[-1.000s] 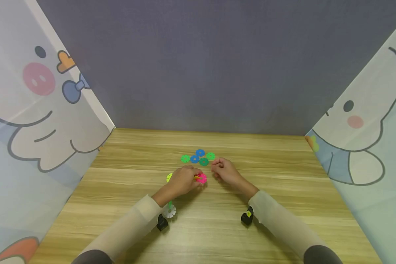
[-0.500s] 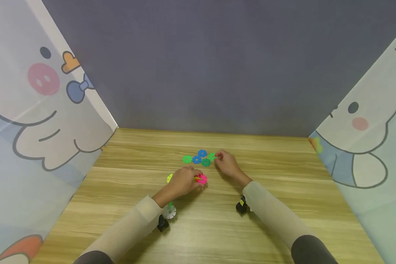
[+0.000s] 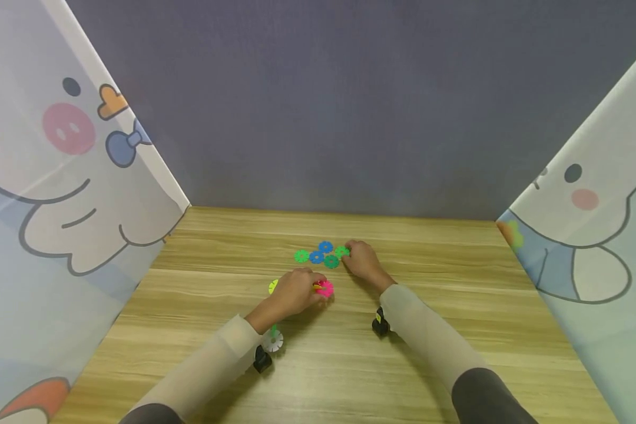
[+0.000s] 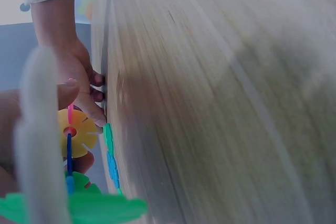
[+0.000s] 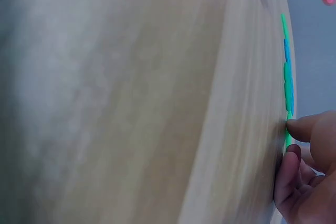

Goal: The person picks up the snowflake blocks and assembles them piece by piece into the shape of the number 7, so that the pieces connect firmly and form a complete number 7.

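Reaching toward the desk's far edge, the right hand now pinches the light-green disc; lift cleanly. Left hand grips the pink-yellow cluster.

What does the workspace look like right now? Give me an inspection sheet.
Surface: wooden table, flat, light grain.
Job's things: pink disc cluster held by left hand; five green and blue discs lying flat in a group; right hand pinching the rightmost green disc.
Clutter: white disc by the left sleeve; yellow-green disc behind the left hand.
Hands: left fingers curled round the cluster; right fingers at the green disc's edge.
Cables: nothing seen.
Surroundings: grey back wall, cartoon-printed side panels.
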`<state>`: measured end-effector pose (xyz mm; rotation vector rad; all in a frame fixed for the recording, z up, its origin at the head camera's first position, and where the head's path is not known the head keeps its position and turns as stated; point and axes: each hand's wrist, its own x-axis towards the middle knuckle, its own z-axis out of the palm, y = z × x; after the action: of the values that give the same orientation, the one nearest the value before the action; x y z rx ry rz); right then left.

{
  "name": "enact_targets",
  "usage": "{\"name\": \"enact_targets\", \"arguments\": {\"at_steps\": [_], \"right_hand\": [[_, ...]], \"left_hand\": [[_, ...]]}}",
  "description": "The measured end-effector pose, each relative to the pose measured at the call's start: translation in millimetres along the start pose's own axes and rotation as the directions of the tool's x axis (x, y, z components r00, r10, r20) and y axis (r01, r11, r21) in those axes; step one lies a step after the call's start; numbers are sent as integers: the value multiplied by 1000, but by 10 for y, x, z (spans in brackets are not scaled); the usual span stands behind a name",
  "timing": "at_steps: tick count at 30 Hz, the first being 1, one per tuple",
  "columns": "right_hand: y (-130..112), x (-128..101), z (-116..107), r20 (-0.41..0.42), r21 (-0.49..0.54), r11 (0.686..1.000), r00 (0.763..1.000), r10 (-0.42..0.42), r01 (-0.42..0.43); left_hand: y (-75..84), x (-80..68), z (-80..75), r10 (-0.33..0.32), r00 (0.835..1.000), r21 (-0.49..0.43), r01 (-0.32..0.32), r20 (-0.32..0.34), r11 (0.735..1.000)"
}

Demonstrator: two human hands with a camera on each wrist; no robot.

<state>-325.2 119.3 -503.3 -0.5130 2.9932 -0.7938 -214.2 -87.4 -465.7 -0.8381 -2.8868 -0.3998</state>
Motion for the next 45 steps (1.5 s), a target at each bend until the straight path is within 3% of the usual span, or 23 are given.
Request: {"name": "enact_targets", "arguments": {"at_steps": [11, 19, 26, 30, 38, 45], "right_hand": [[-33, 16, -30, 53, -37, 997, 996, 66, -64], [-30, 12, -42, 63, 28, 988, 987, 151, -153], [-15, 3, -70, 67, 87, 982, 984, 165, -170], [9, -12, -99, 60, 118, 982, 988, 141, -148], [38, -83, -146, -14, 154, 988, 1000, 22, -20], [2, -174, -205, -16, 170, 985, 999, -31, 34]], "left_hand": [[8, 5, -9, -11, 1000, -6, 11, 12, 1000], [14, 2, -19, -18, 1000, -13, 18, 19, 1000], [16, -2, -25, -13, 1000, -15, 13, 11, 1000], [15, -1, -30, -13, 1000, -22, 14, 9, 1000], [-1, 11, -31, -23, 1000, -33, 24, 6, 999], [-6, 19, -43, -31, 999, -35, 32, 16, 999]]}}
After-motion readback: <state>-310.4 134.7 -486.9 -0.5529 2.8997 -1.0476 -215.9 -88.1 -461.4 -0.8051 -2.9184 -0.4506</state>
